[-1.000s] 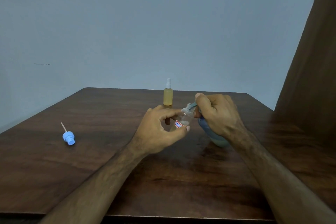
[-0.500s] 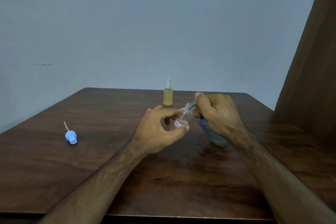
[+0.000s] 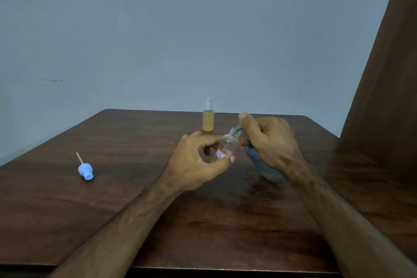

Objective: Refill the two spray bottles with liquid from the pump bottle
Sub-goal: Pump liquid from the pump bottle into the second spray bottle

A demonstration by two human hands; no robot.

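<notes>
My left hand [image 3: 194, 165] pinches a small clear spray bottle [image 3: 228, 146] with a red-and-white label, its neck uncapped and tilted toward the right. My right hand [image 3: 268, 140] grips the blue-grey pump bottle [image 3: 264, 165], which stands on the table; a finger lies over the pump head, whose spout meets the clear bottle's mouth. A second spray bottle [image 3: 208, 118] with yellow liquid and a white sprayer stands upright behind them. The blue spray cap [image 3: 85, 170] with its dip tube lies on the table at the left.
The dark wooden table [image 3: 135, 221] reaches a pale blue wall at the back. A brown curtain or panel [image 3: 388, 97] rises along the right side, close to the table's right edge.
Both hands and the bottles have hardly moved. The view shifted slightly, so the blue cap sits a bit further right in the frame.
</notes>
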